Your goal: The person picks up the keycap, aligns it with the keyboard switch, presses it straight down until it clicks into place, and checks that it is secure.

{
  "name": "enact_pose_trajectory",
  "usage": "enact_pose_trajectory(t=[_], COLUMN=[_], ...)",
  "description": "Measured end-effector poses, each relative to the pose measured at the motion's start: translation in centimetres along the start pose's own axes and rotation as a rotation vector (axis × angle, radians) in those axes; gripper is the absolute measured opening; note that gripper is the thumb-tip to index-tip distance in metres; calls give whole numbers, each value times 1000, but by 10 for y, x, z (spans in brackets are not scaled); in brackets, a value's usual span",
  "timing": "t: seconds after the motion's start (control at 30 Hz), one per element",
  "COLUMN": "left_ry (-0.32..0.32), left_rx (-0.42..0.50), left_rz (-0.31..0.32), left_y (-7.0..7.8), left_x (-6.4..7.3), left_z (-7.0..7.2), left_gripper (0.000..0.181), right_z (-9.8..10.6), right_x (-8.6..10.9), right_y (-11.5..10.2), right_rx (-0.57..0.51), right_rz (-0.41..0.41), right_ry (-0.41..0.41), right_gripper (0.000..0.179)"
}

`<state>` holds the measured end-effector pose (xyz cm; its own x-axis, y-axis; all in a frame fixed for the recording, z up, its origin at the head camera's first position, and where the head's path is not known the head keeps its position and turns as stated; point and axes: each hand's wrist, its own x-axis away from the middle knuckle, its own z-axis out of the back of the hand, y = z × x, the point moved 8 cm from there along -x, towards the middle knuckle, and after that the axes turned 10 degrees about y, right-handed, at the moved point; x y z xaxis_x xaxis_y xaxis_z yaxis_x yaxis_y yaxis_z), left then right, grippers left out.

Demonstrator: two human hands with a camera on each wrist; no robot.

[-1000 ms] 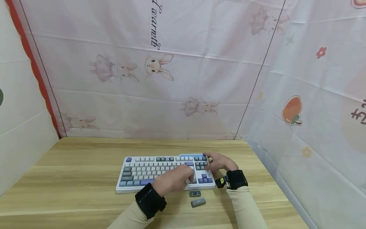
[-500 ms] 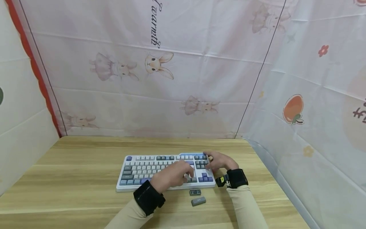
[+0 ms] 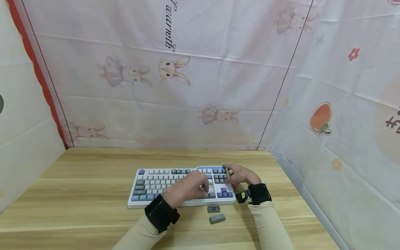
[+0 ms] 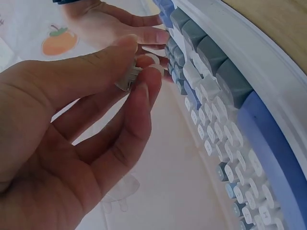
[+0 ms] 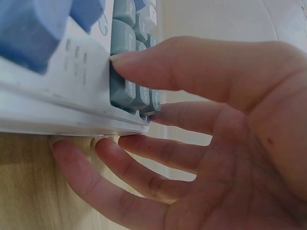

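Note:
A white keyboard (image 3: 181, 205) with white, grey and blue-purple keycaps lies on the wooden table. Above its right part, my left hand (image 3: 187, 187) pinches a small pale, partly see-through piece (image 4: 128, 78) between thumb and fingertips; its kind is unclear. In the left wrist view, that piece is apart from the keys. My right hand (image 3: 241, 174) grips the keyboard's right end, the thumb on grey keys (image 5: 123, 81) and other fingers against the side edge. In front of the keyboard lie a dark keycap with its hollow underside up (image 3: 214, 209) and a longer grey keycap (image 3: 217, 218).
The wooden table (image 3: 78, 208) extends around the keyboard. Behind it hangs a pale cloth (image 3: 175, 121) printed with rabbits, and another printed cloth (image 3: 356, 146) stands along the right side. Black straps with cameras are worn on both wrists.
My left hand has risen slightly up and away from the front keys, with its fingers still pinched. The right hand keeps its grip on the keyboard, and the two loose keycaps stay put.

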<state>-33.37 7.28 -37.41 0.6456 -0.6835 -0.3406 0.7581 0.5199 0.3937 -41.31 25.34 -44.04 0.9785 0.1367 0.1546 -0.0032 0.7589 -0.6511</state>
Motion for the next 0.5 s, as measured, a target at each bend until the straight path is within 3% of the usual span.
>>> enact_pose_trajectory(t=[0.2,0.5], left_ry=[-5,-2], left_rx=[-41,20], left_rz=[-2,103], left_y=[0,-9], left_x=[1,4], left_z=[0,9], left_gripper=[17,17], right_z=[-1,0], right_x=[1,1], right_y=[2,0], right_rx=[-1,5], right_rz=[2,-6], right_ry=[-2,5], right_gripper=[78,78])
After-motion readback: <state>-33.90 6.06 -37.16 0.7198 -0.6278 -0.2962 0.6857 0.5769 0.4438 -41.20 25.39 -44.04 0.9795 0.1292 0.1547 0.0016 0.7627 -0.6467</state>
